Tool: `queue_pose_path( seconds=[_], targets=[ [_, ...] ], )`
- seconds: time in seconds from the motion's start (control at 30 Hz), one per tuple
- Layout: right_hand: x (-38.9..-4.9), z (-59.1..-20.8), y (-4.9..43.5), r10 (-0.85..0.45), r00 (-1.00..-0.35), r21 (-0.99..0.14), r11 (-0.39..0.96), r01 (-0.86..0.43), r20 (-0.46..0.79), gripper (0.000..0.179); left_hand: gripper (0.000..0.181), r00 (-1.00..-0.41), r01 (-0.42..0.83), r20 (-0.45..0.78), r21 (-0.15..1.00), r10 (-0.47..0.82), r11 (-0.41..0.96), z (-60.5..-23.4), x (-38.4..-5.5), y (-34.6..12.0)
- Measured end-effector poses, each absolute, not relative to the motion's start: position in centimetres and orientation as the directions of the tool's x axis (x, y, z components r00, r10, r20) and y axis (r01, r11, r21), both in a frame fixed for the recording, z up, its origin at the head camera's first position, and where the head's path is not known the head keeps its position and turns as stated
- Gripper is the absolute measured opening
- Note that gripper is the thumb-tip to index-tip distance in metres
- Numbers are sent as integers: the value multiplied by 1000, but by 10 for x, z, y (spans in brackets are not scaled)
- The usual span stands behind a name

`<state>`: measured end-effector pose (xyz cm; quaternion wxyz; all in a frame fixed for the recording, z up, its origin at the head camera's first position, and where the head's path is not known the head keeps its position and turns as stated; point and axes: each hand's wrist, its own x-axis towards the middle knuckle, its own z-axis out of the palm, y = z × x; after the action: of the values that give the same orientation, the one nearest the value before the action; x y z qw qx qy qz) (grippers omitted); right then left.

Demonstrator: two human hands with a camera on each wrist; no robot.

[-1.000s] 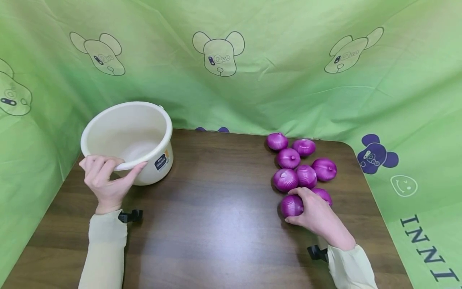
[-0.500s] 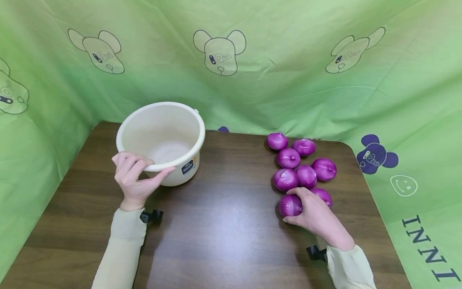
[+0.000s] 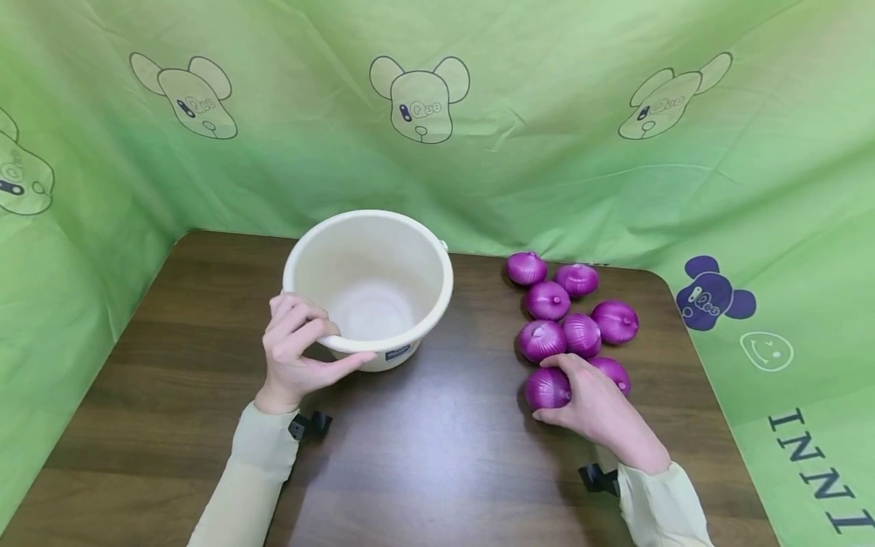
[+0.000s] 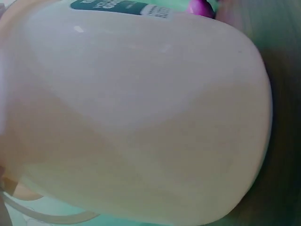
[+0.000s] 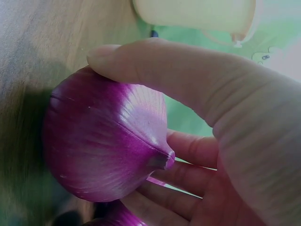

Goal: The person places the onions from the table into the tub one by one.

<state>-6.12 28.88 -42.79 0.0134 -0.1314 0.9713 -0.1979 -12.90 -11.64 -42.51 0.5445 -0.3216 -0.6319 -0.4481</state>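
Observation:
A white plastic bucket [image 3: 369, 311] with a dark label stands left of centre, its inside bare. My left hand [image 3: 297, 353] grips its near-left rim, fingers over the edge and thumb along the outside. In the left wrist view the bucket wall [image 4: 141, 113] fills most of the picture. At the right, my right hand [image 3: 598, 403] holds a purple onion [image 3: 548, 388] between thumb and fingers, down at the table. The right wrist view shows this onion [image 5: 106, 136] with its stem end toward the palm. Several more purple onions [image 3: 547, 301] lie close behind and beside it.
The brown wooden table [image 3: 437, 456] has a rounded far-right corner. Green printed cloth [image 3: 547, 152] hangs behind the table and along both sides. One onion [image 3: 611, 374] is partly covered by my right hand.
My left hand has moved the bucket to the right, from the far left to near the middle, and slightly toward me. The right hand keeps its hold on the onion, almost unmoved.

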Motion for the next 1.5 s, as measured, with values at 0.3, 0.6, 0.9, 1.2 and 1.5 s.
queue_pose_path(
  seconds=[0.3, 0.6, 0.9, 1.2, 1.5],
  targets=[
    [-61, -425, 285, -250, -968, -383, 895, -228, -9, 70, 52, -220, 927, 975, 214, -13, 307, -419, -114, -109],
    [-64, -418, 279, -286, -958, -400, 877, -267, 12, 70, 56, -209, 960, 978, 203, 10, 194, -414, -104, -99],
    [-71, -413, 276, -305, -951, -434, 850, -298, 56, 73, 55, -237, 969, 970, 233, 48, 80, -417, -101, -96],
    [-78, -415, 275, -305, -951, -467, 835, -291, 49, 75, 57, -235, 956, 972, 232, -3, 181, -421, -108, -107],
    [-83, -407, 275, -326, -941, -495, 805, -326, 91, 72, 59, -167, 953, 986, 159, 12, 257, -418, -110, -111]
  ],
)
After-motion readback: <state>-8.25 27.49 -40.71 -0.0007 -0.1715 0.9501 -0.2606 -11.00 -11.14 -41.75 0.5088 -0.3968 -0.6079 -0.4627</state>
